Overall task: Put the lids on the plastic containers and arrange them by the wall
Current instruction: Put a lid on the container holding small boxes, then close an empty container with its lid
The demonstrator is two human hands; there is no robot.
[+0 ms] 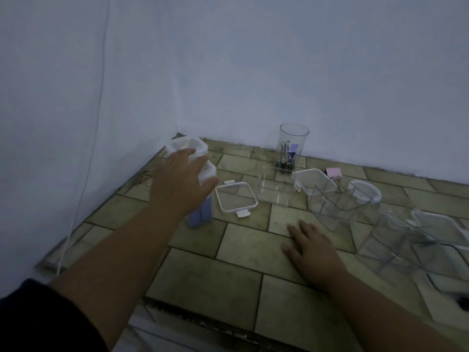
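Note:
My left hand point(179, 182) is wrapped around the top of a tall lidded plastic container point(200, 214) with purple contents, standing near the corner of the walls. My right hand point(313, 247) lies flat and spread on the tiled floor, holding nothing. A square clear lid with white clips point(236, 200) lies flat just right of the tall container. Behind it sits an open clear square container point(276, 185). Further right are another lid point(311, 179), a clear container on its side point(335, 201), a round white lid point(366, 190) and larger clear containers point(406, 235).
A tall round clear jar point(294, 146) with small items inside stands against the back wall. A pink note pad point(333, 172) lies near it. A white cable point(83, 179) hangs down the left wall. The tiled floor point(210, 283) ends in a rough edge near me.

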